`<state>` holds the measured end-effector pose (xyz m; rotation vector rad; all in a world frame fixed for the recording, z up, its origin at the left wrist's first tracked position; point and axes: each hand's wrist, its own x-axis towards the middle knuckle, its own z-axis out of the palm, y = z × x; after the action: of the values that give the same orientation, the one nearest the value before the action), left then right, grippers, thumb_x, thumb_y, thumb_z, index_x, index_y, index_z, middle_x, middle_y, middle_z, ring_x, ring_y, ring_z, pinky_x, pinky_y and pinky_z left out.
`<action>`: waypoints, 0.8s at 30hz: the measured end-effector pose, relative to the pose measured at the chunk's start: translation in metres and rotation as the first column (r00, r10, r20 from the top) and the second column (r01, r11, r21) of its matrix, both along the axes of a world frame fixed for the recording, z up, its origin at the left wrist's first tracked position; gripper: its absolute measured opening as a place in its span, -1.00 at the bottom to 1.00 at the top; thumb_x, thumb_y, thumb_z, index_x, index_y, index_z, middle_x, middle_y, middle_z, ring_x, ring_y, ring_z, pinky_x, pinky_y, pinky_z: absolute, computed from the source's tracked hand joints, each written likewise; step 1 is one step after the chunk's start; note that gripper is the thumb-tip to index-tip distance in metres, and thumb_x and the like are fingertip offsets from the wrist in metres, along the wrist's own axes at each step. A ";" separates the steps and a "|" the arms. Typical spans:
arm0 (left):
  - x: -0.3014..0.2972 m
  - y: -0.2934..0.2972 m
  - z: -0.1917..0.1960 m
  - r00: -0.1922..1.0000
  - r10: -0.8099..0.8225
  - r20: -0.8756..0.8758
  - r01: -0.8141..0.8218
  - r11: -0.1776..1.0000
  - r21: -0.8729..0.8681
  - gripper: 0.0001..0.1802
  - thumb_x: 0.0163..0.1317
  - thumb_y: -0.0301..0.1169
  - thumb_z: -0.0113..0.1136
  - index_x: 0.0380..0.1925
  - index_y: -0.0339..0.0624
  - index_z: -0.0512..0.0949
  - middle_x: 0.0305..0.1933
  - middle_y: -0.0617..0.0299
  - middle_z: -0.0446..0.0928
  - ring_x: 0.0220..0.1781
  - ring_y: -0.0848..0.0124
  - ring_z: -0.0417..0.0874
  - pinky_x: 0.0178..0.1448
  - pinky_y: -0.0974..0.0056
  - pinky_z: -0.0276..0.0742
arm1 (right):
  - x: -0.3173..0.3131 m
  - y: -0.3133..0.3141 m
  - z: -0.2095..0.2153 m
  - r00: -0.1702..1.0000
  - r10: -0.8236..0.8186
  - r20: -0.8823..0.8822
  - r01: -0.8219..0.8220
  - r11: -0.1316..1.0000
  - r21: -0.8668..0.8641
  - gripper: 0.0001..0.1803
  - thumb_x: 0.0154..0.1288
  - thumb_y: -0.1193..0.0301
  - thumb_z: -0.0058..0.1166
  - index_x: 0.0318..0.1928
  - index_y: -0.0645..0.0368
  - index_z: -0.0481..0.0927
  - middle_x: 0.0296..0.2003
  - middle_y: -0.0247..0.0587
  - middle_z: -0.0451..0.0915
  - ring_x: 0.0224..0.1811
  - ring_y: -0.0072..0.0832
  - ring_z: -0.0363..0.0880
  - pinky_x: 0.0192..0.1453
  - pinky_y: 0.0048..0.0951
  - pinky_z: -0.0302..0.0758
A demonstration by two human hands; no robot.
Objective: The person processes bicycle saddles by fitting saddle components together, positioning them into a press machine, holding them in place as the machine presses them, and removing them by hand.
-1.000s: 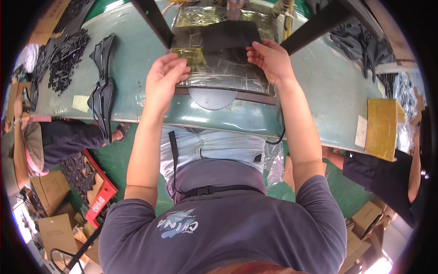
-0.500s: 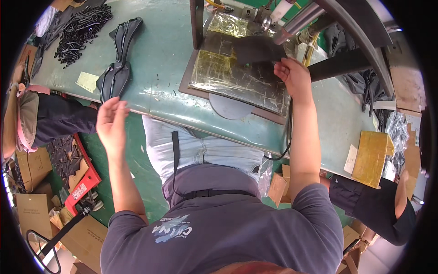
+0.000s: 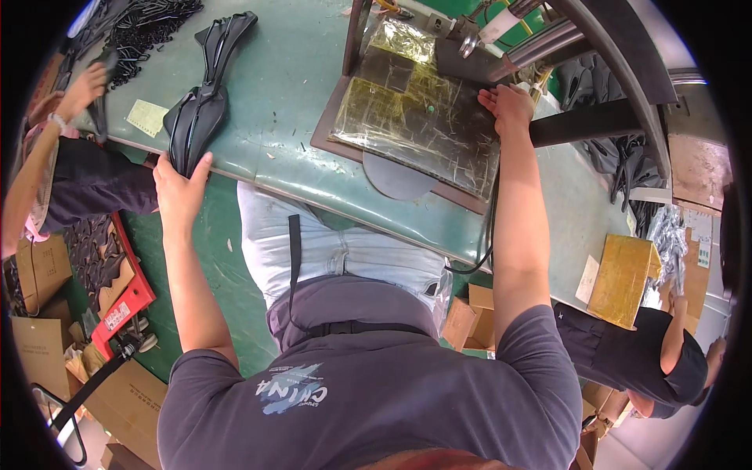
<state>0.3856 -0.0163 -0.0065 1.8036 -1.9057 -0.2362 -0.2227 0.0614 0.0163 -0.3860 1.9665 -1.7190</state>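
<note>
My left hand is closed round the near tip of a black moulded piece, shaped like a bicycle saddle shell, at the table's front edge. A second similar black piece lies end to end with it. My right hand is over the right edge of a flat plate covered with yellowish film and tape. Its fingers are loosely bent and apart, with nothing visible in them. Just beyond them, a dark flat sheet lies at the plate's back; whether the hand touches it I cannot tell.
A metal press frame rises around the plate's right. Small black parts are heaped at the far left, near a pale card. Co-workers sit at both sides; one hand is at the left. A yellow-taped box stands right.
My left hand has closed on the near tip of the black piece. The dark sheet has shifted back across the plate, and my right hand has moved slightly back. The left co-worker's hand has come into view.
</note>
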 end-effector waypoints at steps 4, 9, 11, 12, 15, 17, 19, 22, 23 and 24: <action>0.004 0.001 -0.002 1.000 0.025 -0.016 -0.023 0.990 0.141 0.05 0.26 0.13 0.54 0.41 -0.57 0.38 0.30 -0.40 0.58 0.25 -0.19 0.69 0.37 -0.06 0.59 | -0.005 -0.002 0.006 0.995 0.017 -0.098 -0.006 0.993 0.114 -0.67 0.51 0.60 0.01 0.18 0.56 0.44 -0.21 0.06 0.63 -0.33 -0.15 0.82 -0.30 -0.26 0.88; -0.015 0.012 0.031 0.967 0.129 -0.219 -0.054 0.947 0.316 -0.39 0.29 -0.16 0.57 0.08 -0.49 0.63 -0.19 -0.05 0.81 -0.16 0.31 0.83 0.00 0.23 0.68 | 0.016 0.009 0.024 0.950 0.159 -0.268 -0.084 0.959 0.272 -0.34 0.52 0.53 -0.03 0.50 0.69 0.19 -0.22 0.20 0.71 -0.44 -0.18 0.83 -0.43 -0.31 0.81; -0.005 0.022 0.017 0.968 0.076 -0.241 -0.008 0.963 0.270 -0.45 0.30 -0.18 0.57 0.02 -0.47 0.65 -0.17 -0.02 0.81 -0.17 0.39 0.81 -0.02 0.26 0.66 | 0.039 0.020 0.038 0.943 0.140 -0.301 -0.038 0.947 0.320 -0.34 0.50 0.50 0.05 0.49 0.62 0.27 -0.24 0.16 0.72 -0.47 -0.26 0.81 -0.44 -0.33 0.78; -0.001 0.026 0.017 0.964 0.023 -0.265 0.038 0.975 0.220 -0.50 0.30 -0.20 0.57 -0.03 -0.45 0.67 -0.16 0.00 0.82 -0.19 0.47 0.78 -0.04 0.30 0.64 | 0.049 0.030 0.043 0.907 0.163 -0.388 -0.042 0.952 0.303 -0.35 0.50 0.48 0.09 0.49 0.57 0.32 -0.26 0.08 0.74 -0.47 -0.31 0.80 -0.41 -0.33 0.76; -0.009 0.057 0.014 0.893 -0.014 -0.450 0.161 0.944 0.289 -0.68 0.38 -0.35 0.50 -0.02 -0.36 0.71 -0.31 0.35 0.68 -0.29 0.60 0.58 -0.16 0.36 0.54 | 0.060 0.063 0.036 0.779 0.240 -0.580 -0.118 0.964 0.240 -0.51 0.46 0.41 0.26 0.33 0.32 0.60 -0.40 -0.15 0.76 -0.42 -0.46 0.76 -0.26 -0.36 0.68; -0.026 0.083 0.030 0.752 0.045 -0.658 0.282 0.880 0.383 -0.69 0.38 -0.54 0.43 0.10 -0.30 0.66 -0.26 0.45 0.62 -0.28 0.63 0.55 -0.16 0.44 0.48 | 0.082 0.082 0.038 0.779 0.319 -0.540 -0.266 0.948 0.177 -0.66 0.44 0.38 0.34 0.15 0.22 0.75 -0.37 -0.20 0.78 -0.35 -0.53 0.73 -0.18 -0.42 0.68; -0.042 0.095 0.028 0.567 -0.075 -0.820 0.476 0.842 0.252 -0.50 0.30 -0.69 0.43 0.24 -0.32 0.56 -0.07 0.40 0.63 -0.17 0.62 0.59 -0.05 0.47 0.53 | 0.117 0.093 0.054 0.827 0.399 -0.395 -0.422 0.906 0.033 -0.69 0.44 0.39 0.35 0.12 0.22 0.76 -0.22 -0.21 0.80 -0.25 -0.54 0.74 -0.07 -0.42 0.70; -0.095 0.086 0.048 0.603 -0.393 -0.694 0.689 0.695 0.205 -0.32 0.14 -0.65 0.50 0.30 -0.35 0.51 -0.02 0.26 0.70 0.00 0.47 0.74 0.05 0.29 0.68 | 0.136 0.102 0.091 0.416 0.541 -0.731 -0.735 0.673 0.080 -0.55 0.41 0.42 0.36 0.27 0.20 0.71 0.27 -0.10 0.64 0.28 -0.28 0.66 0.39 -0.26 0.58; -0.122 0.076 0.071 0.564 -0.626 -0.538 0.799 0.579 0.164 -0.32 0.07 -0.63 0.49 0.26 -0.31 0.55 -0.04 0.20 0.71 -0.04 0.39 0.78 0.03 0.25 0.70 | 0.142 0.104 0.100 0.344 0.543 -0.766 -0.804 0.592 0.058 -0.50 0.38 0.39 0.36 0.32 0.16 0.70 0.34 -0.01 0.61 0.36 -0.12 0.61 0.45 -0.18 0.53; -0.150 0.065 0.092 0.461 -0.815 -0.351 0.887 0.436 0.152 -0.32 0.00 -0.62 0.48 0.22 -0.27 0.59 -0.07 0.14 0.72 -0.08 0.31 0.81 0.02 0.21 0.72 | 0.141 0.103 0.104 0.265 0.574 -0.775 -0.889 0.456 0.034 -0.46 0.35 0.39 0.39 0.34 0.15 0.69 0.38 0.04 0.58 0.37 -0.06 0.61 0.44 -0.17 0.54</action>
<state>0.2357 0.0484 0.0858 0.6701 -2.5464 -1.1151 -0.0821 0.1647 0.1199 -2.0811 1.2514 -1.3040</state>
